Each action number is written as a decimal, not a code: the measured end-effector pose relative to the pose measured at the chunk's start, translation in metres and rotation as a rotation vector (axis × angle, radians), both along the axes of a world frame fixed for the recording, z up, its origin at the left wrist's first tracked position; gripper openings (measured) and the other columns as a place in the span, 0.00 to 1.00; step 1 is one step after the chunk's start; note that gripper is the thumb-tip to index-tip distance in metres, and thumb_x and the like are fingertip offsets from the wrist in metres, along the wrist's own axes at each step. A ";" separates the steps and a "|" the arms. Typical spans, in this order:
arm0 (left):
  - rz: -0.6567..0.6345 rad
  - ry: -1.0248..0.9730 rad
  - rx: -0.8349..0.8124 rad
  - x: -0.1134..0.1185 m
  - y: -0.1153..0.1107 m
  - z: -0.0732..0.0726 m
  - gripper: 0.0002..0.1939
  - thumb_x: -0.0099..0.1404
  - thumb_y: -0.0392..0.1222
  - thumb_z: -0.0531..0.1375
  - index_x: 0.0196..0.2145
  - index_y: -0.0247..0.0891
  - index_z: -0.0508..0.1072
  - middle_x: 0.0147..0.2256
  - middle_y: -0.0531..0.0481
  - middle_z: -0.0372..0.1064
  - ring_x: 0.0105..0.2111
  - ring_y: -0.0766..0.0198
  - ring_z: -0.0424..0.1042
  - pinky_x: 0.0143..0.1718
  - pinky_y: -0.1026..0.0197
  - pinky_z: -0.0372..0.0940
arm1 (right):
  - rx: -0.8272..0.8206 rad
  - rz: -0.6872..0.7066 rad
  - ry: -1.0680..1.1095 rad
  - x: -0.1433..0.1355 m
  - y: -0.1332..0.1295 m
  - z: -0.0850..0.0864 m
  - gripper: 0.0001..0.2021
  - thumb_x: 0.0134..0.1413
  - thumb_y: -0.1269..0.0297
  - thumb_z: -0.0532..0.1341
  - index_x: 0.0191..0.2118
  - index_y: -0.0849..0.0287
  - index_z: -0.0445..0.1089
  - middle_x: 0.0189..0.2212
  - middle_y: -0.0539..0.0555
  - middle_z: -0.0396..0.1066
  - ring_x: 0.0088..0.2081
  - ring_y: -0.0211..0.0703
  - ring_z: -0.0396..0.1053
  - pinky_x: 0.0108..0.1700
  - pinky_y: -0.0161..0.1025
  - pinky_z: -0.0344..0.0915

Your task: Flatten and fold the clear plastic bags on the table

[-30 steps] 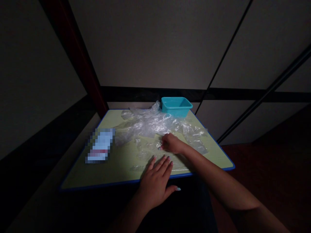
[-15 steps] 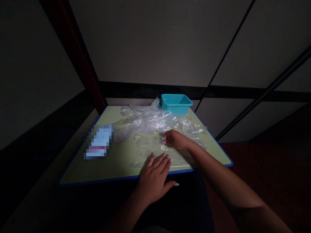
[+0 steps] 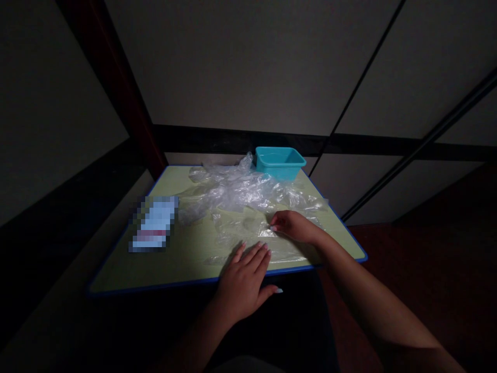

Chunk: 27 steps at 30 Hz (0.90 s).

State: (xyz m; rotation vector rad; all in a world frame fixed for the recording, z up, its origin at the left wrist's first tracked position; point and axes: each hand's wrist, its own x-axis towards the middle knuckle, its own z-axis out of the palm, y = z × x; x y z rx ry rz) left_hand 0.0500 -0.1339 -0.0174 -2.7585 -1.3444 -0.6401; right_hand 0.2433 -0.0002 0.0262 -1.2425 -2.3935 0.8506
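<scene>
My left hand (image 3: 244, 280) lies palm down with its fingers stretched out at the near edge of the table. Its fingertips press on a clear plastic bag (image 3: 233, 243) spread flat on the tabletop. Just beyond and to the right, my right hand (image 3: 293, 225) is closed in a pinch on a fold of this bag. Some of its fingers are hidden behind the knuckles. Farther back lies a crumpled heap of clear plastic bags (image 3: 248, 189), apart from both hands.
A turquoise plastic basket (image 3: 279, 168) stands at the back right corner of the pale yellow table (image 3: 132, 272) with a blue rim. On the left lies a blurred-out light rectangular thing (image 3: 155, 223). Wall panels rise behind the table.
My right hand has shifted slightly right along the flat bag, keeping its pinch. My left hand stays flat in place. The whole view has moved a little.
</scene>
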 end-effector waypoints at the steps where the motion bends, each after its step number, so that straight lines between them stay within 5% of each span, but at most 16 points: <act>1: 0.000 -0.001 -0.002 0.000 0.000 0.000 0.31 0.67 0.60 0.50 0.58 0.35 0.64 0.60 0.43 0.60 0.61 0.52 0.58 0.64 0.44 0.44 | -0.005 0.005 -0.001 0.002 0.001 -0.001 0.02 0.51 0.69 0.61 0.31 0.61 0.70 0.27 0.52 0.73 0.29 0.38 0.68 0.33 0.33 0.61; 16: 0.001 0.010 0.039 0.000 0.000 0.000 0.31 0.68 0.60 0.49 0.58 0.35 0.64 0.60 0.43 0.61 0.61 0.53 0.58 0.64 0.45 0.42 | -0.011 0.115 -0.034 -0.010 0.011 0.000 0.02 0.45 0.72 0.64 0.27 0.61 0.70 0.23 0.49 0.70 0.26 0.36 0.64 0.31 0.32 0.59; 27: 0.026 0.030 0.025 0.001 0.000 0.002 0.32 0.68 0.61 0.48 0.59 0.36 0.64 0.61 0.46 0.60 0.62 0.52 0.55 0.64 0.46 0.44 | 0.158 -0.011 0.032 -0.005 -0.015 -0.002 0.04 0.52 0.71 0.61 0.27 0.58 0.69 0.28 0.52 0.72 0.33 0.42 0.67 0.39 0.38 0.61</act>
